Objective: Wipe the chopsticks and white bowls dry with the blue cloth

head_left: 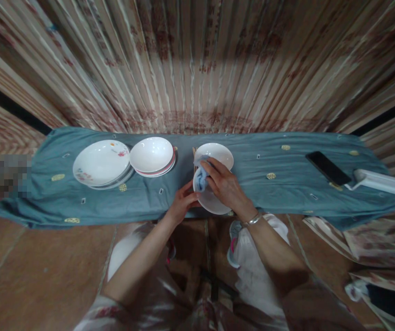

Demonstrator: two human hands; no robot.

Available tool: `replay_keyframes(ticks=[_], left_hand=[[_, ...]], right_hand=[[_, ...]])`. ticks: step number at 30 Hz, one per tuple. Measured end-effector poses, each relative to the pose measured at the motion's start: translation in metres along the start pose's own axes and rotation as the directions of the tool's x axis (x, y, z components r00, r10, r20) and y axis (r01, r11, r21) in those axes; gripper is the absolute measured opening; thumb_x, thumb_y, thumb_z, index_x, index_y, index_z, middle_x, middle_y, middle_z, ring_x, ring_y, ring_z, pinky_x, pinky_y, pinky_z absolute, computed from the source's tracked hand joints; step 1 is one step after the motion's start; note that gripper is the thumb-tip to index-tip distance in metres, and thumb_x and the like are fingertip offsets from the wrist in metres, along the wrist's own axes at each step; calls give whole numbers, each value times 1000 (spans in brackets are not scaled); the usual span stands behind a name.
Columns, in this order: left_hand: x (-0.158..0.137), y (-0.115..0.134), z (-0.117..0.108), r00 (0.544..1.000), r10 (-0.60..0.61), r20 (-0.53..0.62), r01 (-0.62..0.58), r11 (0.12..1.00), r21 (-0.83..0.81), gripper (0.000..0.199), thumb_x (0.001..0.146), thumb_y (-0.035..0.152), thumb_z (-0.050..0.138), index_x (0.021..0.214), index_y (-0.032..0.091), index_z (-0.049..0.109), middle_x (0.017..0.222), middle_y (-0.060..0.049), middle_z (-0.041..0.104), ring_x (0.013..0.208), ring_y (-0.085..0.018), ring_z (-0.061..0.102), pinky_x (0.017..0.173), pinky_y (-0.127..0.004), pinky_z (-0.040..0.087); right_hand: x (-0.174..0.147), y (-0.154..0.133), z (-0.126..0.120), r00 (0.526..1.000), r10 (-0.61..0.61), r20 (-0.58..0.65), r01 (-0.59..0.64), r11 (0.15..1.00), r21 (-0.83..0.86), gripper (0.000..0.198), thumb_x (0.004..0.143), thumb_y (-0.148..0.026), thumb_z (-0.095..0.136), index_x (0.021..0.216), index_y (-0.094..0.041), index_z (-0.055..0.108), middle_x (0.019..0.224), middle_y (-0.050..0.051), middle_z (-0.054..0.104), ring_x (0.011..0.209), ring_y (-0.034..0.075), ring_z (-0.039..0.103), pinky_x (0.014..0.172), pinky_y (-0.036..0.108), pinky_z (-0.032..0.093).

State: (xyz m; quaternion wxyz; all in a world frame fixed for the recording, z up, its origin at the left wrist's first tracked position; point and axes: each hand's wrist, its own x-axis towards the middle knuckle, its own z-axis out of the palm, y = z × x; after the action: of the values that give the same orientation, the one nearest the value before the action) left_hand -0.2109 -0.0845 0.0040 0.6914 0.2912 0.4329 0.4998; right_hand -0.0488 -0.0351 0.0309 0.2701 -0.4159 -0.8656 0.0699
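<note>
My bare left forearm (145, 257) slants forward and inward, and my left hand (182, 202) sits low, thumb extended toward the right, fingers partly hidden and lightly curled in a hold. My bare right forearm (273, 243) angles in from the other side (a shiny, rounded silver bangle (254, 219) circles that wrist). My right hand (225, 185) reaches farther forward, its back upward, fingers bent, closed in a grip.
</note>
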Motion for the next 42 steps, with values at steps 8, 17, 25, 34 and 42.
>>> replay_keyframes(ticks=[8,17,25,34,42], left_hand=[[4,5,-4,995,55,-83,-60,997,-52,68,53,29,82,118,17,65,84,-3,74,74,-20,67,67,-34,58],[7,6,-8,989,81,-127,-89,994,-60,76,52,25,82,125,16,61,79,-1,74,71,-19,67,68,-34,58],[7,5,-7,993,97,-73,-102,993,-62,67,56,29,81,119,18,64,83,-2,73,72,-19,67,68,-33,57],[8,-1,-7,996,90,-22,-91,992,-90,55,59,33,82,111,19,68,78,0,70,68,-15,64,68,-31,57],[5,-2,-3,998,65,-28,-66,996,-60,64,57,32,82,119,20,66,89,-4,73,80,-22,68,70,-35,58]], right_hand=[[-4,3,-4,995,99,31,-88,963,-256,40,92,-17,43,130,-10,53,142,19,46,114,30,53,98,46,45],[-11,2,-8,975,40,219,-7,989,-150,20,93,-22,49,87,-15,67,98,12,66,97,24,59,91,39,46],[-10,-2,-2,966,-79,246,-37,899,437,23,95,-24,48,104,-18,68,105,7,70,98,18,65,88,32,50],[-10,-10,1,980,-101,172,2,866,500,43,96,-23,39,138,-22,49,144,9,48,136,18,42,115,40,33],[-6,-11,-1,986,26,164,-40,995,86,43,92,-17,43,134,-10,50,149,18,38,136,28,39,112,45,35]])
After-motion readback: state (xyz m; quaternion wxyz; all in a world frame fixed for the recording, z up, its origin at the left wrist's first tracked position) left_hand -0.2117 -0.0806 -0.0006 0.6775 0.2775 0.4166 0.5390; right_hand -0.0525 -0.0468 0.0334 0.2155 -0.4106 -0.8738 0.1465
